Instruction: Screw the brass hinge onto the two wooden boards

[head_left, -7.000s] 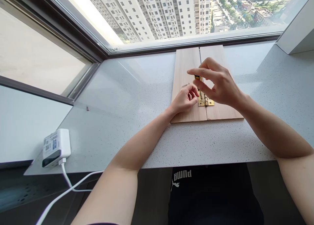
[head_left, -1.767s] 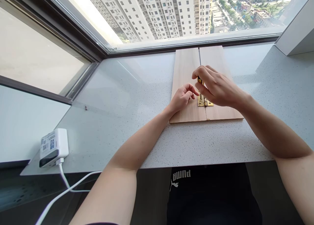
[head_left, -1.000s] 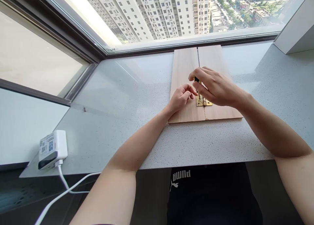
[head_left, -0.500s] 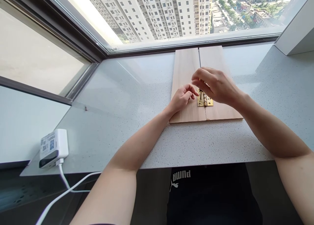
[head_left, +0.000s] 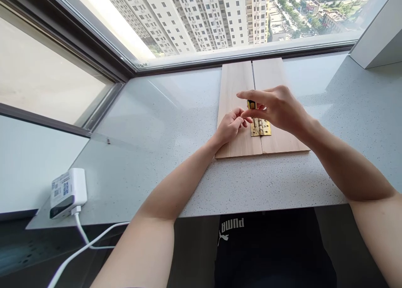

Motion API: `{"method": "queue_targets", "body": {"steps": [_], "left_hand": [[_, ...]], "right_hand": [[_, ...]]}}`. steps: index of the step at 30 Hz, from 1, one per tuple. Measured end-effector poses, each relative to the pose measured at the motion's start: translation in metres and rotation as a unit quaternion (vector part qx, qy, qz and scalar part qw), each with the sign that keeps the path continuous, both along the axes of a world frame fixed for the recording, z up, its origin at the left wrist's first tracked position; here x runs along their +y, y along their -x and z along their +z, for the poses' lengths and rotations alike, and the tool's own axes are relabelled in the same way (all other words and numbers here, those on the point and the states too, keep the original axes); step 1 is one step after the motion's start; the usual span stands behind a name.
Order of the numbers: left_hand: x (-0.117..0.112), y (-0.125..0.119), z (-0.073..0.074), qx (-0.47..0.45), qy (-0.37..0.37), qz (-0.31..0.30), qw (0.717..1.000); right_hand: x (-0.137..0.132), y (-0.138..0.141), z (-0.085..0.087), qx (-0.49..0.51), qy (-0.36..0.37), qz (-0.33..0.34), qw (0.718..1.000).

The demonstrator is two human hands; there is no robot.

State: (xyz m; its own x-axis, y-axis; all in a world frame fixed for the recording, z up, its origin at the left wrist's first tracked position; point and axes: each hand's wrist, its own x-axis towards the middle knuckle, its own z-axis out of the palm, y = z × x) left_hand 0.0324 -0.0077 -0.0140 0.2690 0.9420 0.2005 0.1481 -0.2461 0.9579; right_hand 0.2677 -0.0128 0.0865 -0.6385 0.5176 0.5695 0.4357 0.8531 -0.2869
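Note:
Two light wooden boards [head_left: 234, 80] lie side by side on the speckled grey sill [head_left: 163, 124], with a brass hinge [head_left: 260, 128] across their seam near the front. My right hand [head_left: 279, 107] pinches the yellow-and-black handle of a small screwdriver [head_left: 251, 105] that stands upright over the hinge. My left hand [head_left: 231, 125] rests on the left board beside the hinge, its fingers curled in a pinch at the screwdriver's tip; what they hold is too small to see.
A white charger box [head_left: 67, 191] with a white cable [head_left: 84, 246] sits at the sill's front left corner. A tiny dark speck [head_left: 108, 141] lies on the sill's left side. The window [head_left: 201, 15] runs along the back; a white wall corner [head_left: 377, 32] stands at the right.
My right hand's fingers have shifted round the screwdriver handle, the index finger now stretched left, as in turning it. My left hand stays curled at the hinge.

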Motion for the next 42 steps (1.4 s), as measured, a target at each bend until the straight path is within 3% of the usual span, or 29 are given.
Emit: {"method": "queue_targets", "body": {"steps": [2,4,10,15,19,27,30,34,38,42], "left_hand": [[0.000,0.000,0.000,0.002,0.000,0.000,1.000],[0.000,0.001,0.001,0.011,0.000,0.001,1.000],[-0.001,0.001,0.004,0.041,-0.031,0.018,0.998],[-0.001,-0.002,0.006,0.032,-0.021,0.003,0.999],[-0.001,-0.005,0.008,0.006,-0.001,-0.006,1.000],[0.000,-0.001,0.001,0.001,-0.001,-0.007,1.000],[-0.001,-0.001,0.003,0.005,0.000,-0.001,1.000],[-0.002,-0.002,0.008,0.012,0.004,0.004,1.000],[-0.002,-0.003,0.009,0.005,0.000,-0.007,1.000],[0.000,-0.004,0.006,-0.001,0.005,-0.002,1.000]], "right_hand": [[-0.001,0.002,-0.001,-0.021,-0.028,-0.037,0.999],[-0.005,0.005,-0.001,-0.048,-0.034,-0.034,0.998],[-0.018,0.007,0.003,-0.038,0.090,0.113,0.989],[-0.013,0.002,0.004,-0.010,0.132,0.122,0.984],[-0.008,0.001,0.002,0.026,0.081,0.091,0.992],[-0.005,0.004,-0.001,-0.020,-0.007,-0.053,0.998],[-0.006,0.003,0.001,-0.043,-0.003,-0.012,0.999],[-0.014,0.001,0.007,-0.036,0.066,0.060,0.995],[-0.017,-0.001,0.012,-0.056,0.130,0.084,0.986],[-0.010,-0.004,0.010,-0.046,0.128,0.095,0.986]]}}
